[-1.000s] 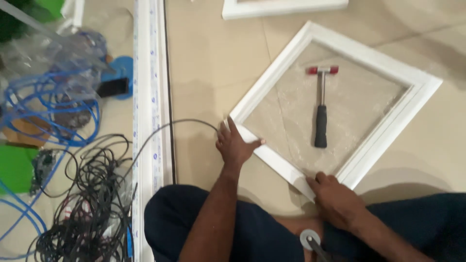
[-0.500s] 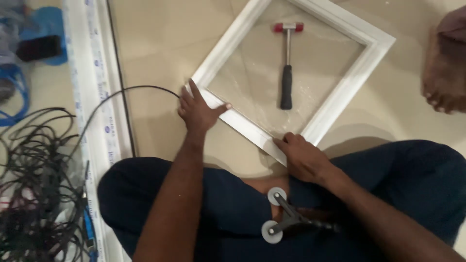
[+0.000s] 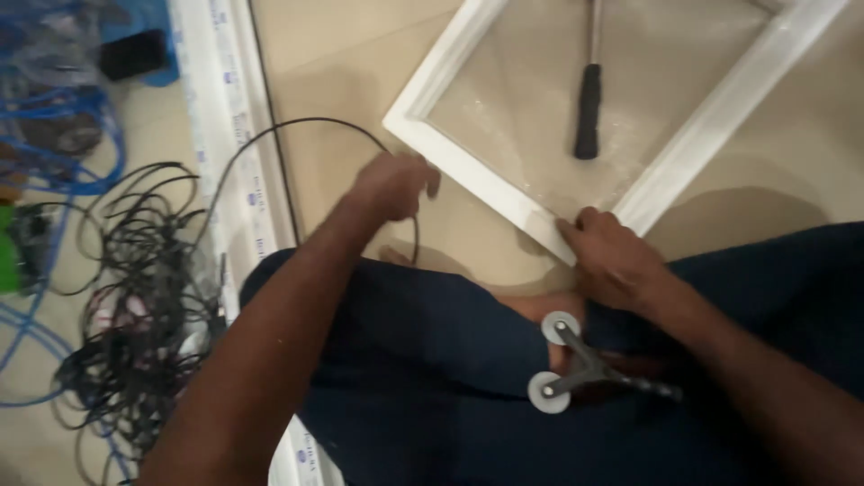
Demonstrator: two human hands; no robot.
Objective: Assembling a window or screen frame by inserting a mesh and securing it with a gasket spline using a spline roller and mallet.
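White frame (image 3: 486, 184), with its mesh panel, is lying flat on the tiled floor (image 3: 360, 54) ahead of my knees, and inside its border a black-handled hammer (image 3: 589, 99) is resting on the mesh. I am pressing my right hand (image 3: 612, 256) down on the frame's near corner, fingers curled over the edge and gripping it. My left hand (image 3: 391, 184) is hovering just off the frame's left rail, blurred, so I cannot tell whether it is closed. A two-wheeled roller tool (image 3: 576, 364) is sitting in my lap. Black cables (image 3: 135, 297) are lying tangled to my left, beside a long white rail (image 3: 225, 117).
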